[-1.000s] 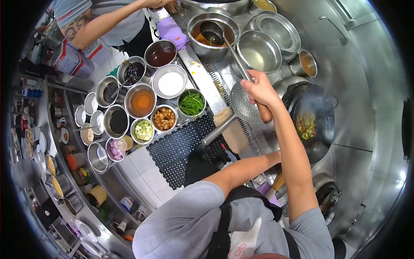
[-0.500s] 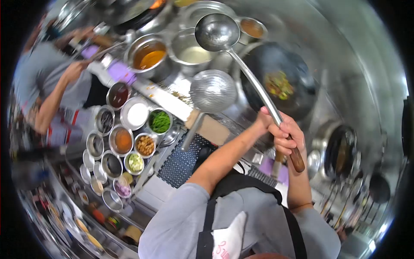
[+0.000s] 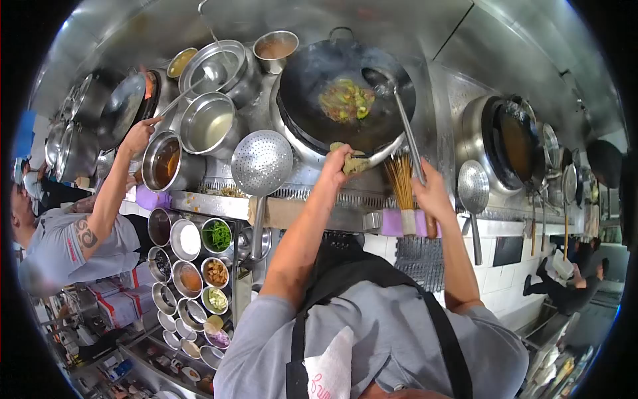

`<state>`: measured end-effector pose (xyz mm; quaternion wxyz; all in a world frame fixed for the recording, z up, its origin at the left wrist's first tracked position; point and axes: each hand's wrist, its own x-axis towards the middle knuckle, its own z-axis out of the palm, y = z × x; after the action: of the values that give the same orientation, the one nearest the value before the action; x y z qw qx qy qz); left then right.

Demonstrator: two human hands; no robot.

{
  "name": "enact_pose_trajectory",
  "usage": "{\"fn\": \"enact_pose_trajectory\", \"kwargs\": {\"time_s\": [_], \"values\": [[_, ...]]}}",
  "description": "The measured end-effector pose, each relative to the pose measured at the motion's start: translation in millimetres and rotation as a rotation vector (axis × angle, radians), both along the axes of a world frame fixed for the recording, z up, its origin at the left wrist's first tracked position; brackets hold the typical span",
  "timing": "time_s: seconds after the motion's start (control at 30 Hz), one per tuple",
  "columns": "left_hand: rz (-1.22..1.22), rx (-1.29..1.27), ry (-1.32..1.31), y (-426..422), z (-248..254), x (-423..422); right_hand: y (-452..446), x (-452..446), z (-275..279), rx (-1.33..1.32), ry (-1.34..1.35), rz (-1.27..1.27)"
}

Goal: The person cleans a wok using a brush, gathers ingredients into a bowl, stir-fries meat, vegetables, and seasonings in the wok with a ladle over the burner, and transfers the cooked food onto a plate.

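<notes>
A large black wok [image 3: 306, 86] sits on the stove with green and reddish food [image 3: 347, 100] in it, and some smoke rises. My left hand [image 3: 337, 165] grips a yellowish cloth [image 3: 355, 163] at the wok's near rim. In my right hand [image 3: 430, 189] is the long handle of a ladle [image 3: 407, 130]. The ladle's bowl is over the right inner side of the wok, beside the food. A bamboo brush [image 3: 400, 181] stands between my two hands, near the stove's front edge.
A perforated strainer [image 3: 262, 163] lies left of the wok. Behind it are a pot of pale liquid [image 3: 208, 124] and a pot of orange liquid [image 3: 163, 163]. Bowls of ingredients [image 3: 216, 235] stand at the lower left. A co-worker [image 3: 93, 233] reaches in with another ladle. A second wok [image 3: 517, 143] is at the right.
The view has turned toward the wok. My left hand has come to the cloth at its rim. My right hand has brought the ladle from the pots to over the wok.
</notes>
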<state>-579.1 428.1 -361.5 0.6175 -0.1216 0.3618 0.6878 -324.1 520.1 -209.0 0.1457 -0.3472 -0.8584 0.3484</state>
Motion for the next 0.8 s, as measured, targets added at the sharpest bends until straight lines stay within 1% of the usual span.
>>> {"fn": "enact_pose_trajectory", "kwargs": {"time_s": [0.03,0.07,0.1,0.13,0.17,0.2,0.23,0.27,0.3,0.37,0.4,0.47,0.53,0.57,0.63,0.67,0.7,0.73,0.77,0.8], "values": [[-0.018,-0.001,-0.016,0.0,-6.1,1.0,-14.5,16.4,35.8,-0.224,-0.062,-0.011],[-0.005,0.054,-0.078,-1.5,-20.1,0.8,-24.1,34.3,46.9,-0.207,-0.103,0.044],[0.004,0.031,-0.072,-12.0,0.1,5.8,-30.1,52.2,54.3,-0.189,-0.141,0.099],[0.011,0.014,-0.059,-27.7,44.0,13.0,-30.4,59.7,60.9,-0.166,-0.173,0.154],[0.016,-0.008,-0.051,-41.7,73.7,17.7,-30.4,61.3,67.2,-0.194,-0.201,0.193],[-0.036,-0.002,-0.096,-52.2,79.0,17.0,-33.2,64.1,72.0,-0.231,-0.232,0.231],[-0.037,-0.021,-0.087,-56.7,77.1,18.5,-35.0,64.8,78.3,-0.264,-0.259,0.269],[-0.037,-0.034,-0.075,-59.0,75.6,19.2,-37.6,53.4,86.7,-0.229,-0.299,0.290],[-0.039,-0.042,-0.058,-59.3,74.0,18.4,-34.8,44.7,79.7,-0.183,-0.291,0.270],[0.010,-0.022,-0.053,-61.7,64.8,18.5,-30.6,34.7,49.0,-0.096,-0.274,0.203],[0.031,-0.012,-0.053,-64.8,57.5,21.2,-30.9,29.3,38.5,-0.073,-0.340,0.142],[0.031,0.007,0.095,-94.3,37.0,37.2,-27.9,21.4,22.8,-0.027,-0.468,0.018],[0.017,-0.006,0.070,-131.2,19.6,56.9,-31.8,37.5,12.9,0.009,-0.277,-0.008],[0.009,0.021,0.165,-145.8,31.0,67.2,-32.3,44.3,10.4,0.027,-0.182,-0.019],[0.050,0.048,0.198,-146.6,40.9,74.2,-34.2,57.4,14.8,-0.005,-0.021,0.042],[-0.041,0.025,0.152,-141.1,37.4,62.7,-39.5,63.7,17.5,-0.027,0.056,0.076],[-0.128,-0.001,0.103,-127.7,34.4,46.2,-46.5,66.1,26.9,-0.205,0.003,0.063],[-0.040,-0.070,0.119,-108.1,44.1,42.3,-50.3,64.0,42.2,-0.379,-0.047,0.054],[-0.015,-0.017,0.116,-95.8,62.2,38.9,-53.8,60.8,56.3,-0.551,-0.098,0.053],[-0.026,0.014,0.058,-85.5,62.3,31.7,-53.9,58.1,59.3,-0.568,-0.128,0.079]]}}
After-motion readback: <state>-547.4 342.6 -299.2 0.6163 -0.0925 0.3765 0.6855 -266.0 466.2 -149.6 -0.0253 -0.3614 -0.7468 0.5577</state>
